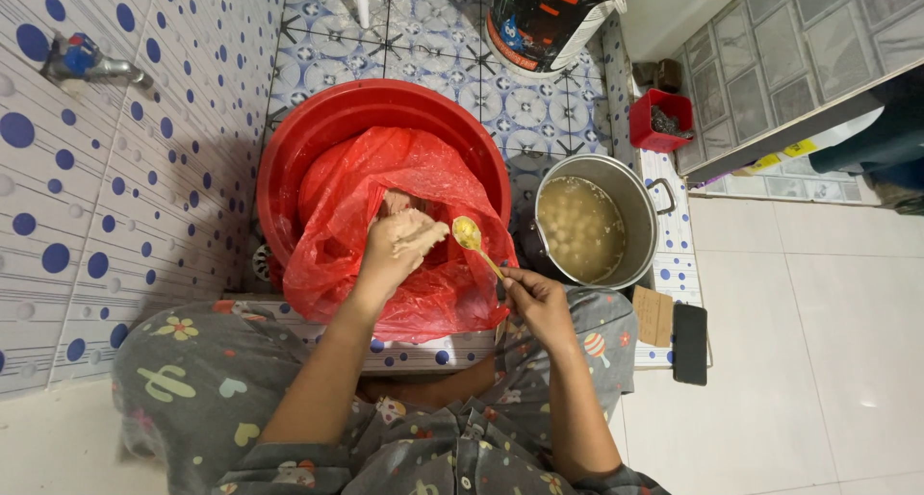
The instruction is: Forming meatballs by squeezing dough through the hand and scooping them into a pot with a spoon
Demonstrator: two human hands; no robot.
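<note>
Left hand (402,247) hovered over the mouth of the red plastic bag (404,235), fingers curled shut around a pale lump of paste (421,233) squeezed out toward the thumb side. Right hand (535,301) pinched the handle of a metal spoon (473,239), its bowl just beside the paste, nearly touching it. How much paste sat on the spoon was hard to make out. The bag lined a red basin (289,158) on the tiled floor; its contents were mostly hidden by the left hand and the plastic folds. Right of the basin stood a steel pot (647,228) of cloudy liquid with small pale balls. A dark phone (689,343) lay near the right elbow.
</note>
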